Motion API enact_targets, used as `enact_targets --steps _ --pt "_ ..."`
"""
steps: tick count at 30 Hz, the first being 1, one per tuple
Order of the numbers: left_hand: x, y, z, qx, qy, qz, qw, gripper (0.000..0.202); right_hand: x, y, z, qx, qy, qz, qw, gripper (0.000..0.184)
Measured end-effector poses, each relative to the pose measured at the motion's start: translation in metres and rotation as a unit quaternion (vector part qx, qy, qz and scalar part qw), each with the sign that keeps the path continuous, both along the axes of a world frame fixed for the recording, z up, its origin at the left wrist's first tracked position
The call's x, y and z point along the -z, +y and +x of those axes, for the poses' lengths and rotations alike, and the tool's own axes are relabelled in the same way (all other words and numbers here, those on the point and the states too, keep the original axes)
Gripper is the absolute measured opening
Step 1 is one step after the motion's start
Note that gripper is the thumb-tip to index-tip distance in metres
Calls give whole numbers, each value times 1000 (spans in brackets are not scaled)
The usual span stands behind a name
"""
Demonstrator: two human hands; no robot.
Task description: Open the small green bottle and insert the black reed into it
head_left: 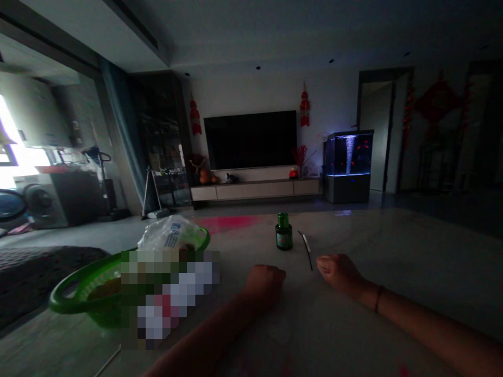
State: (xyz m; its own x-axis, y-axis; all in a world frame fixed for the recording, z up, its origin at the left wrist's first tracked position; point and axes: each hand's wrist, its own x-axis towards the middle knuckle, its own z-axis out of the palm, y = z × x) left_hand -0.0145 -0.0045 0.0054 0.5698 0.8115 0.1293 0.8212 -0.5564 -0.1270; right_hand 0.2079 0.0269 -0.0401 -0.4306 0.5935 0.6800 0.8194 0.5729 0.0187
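My left hand (264, 283) rests on the table (393, 324) as a closed fist, with nothing seen in it. Across from it lies my right hand (337, 271), also curled into a fist with nothing showing between the fingers; a thin dark band circles that wrist. Just beyond the gap between the hands stands a small dark green bottle (283, 236), upright, its shiny green cap (283, 220) on. A thin black stick-like item with a white section (306, 244) lies between the bottle and my right hand, touched by neither hand.
To the left sits a green plastic basket (68, 303) holding a white plastic bag (167, 233). A blurred-out patch (173, 298) covers its right side. Past the table are a TV (251, 140), a low cabinet (255, 189) and a lit fish tank (348, 154). The room is dim.
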Motion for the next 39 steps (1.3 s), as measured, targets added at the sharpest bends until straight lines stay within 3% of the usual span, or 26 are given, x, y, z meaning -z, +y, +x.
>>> enact_targets --steps 10,12,14,16,18,20,22,23,25,27,34,37,39 --pt "5 -2 -6 -1 -130 -10 992 16 -8 -18 3 -63 -82 2 995 22" --pt "6 -3 -5 2 -154 -19 988 23 -11 -24 -1 -108 -54 -60 991 19" --pt "5 -3 -3 7 -203 -60 977 36 -19 -27 -6 -162 76 -196 964 28" --pt "0 -3 -3 15 -323 -181 929 48 -30 -27 -8 -208 229 -341 888 47" --pt "-8 -1 -4 29 -483 -348 803 56 -42 -25 -6 -264 308 -443 799 56" --pt "-14 1 -7 60 -547 -459 697 61 -50 -22 1 -347 374 -545 665 60" --pt "-17 4 -11 53 -566 -509 646 63 -51 -18 10 -397 406 -630 529 63" --pt "-17 5 -13 43 -562 -525 637 63 -49 -17 13 -401 403 -662 487 65" --pt "-16 6 -15 18 -537 -549 640 64 -41 -13 17 -385 391 -713 437 66" --pt "-15 7 -15 -8 -512 -557 654 64 -34 -10 17 -359 389 -740 414 67" --pt "-14 1 -6 -28 -479 -509 715 65 -31 -13 12 -337 439 -728 406 66" --pt "-10 5 -8 -58 -457 -410 787 68 -29 -13 7 -342 475 -699 410 65" --pt "-8 12 -17 -111 -372 -281 878 67 -26 -11 4 -338 497 -676 425 61"
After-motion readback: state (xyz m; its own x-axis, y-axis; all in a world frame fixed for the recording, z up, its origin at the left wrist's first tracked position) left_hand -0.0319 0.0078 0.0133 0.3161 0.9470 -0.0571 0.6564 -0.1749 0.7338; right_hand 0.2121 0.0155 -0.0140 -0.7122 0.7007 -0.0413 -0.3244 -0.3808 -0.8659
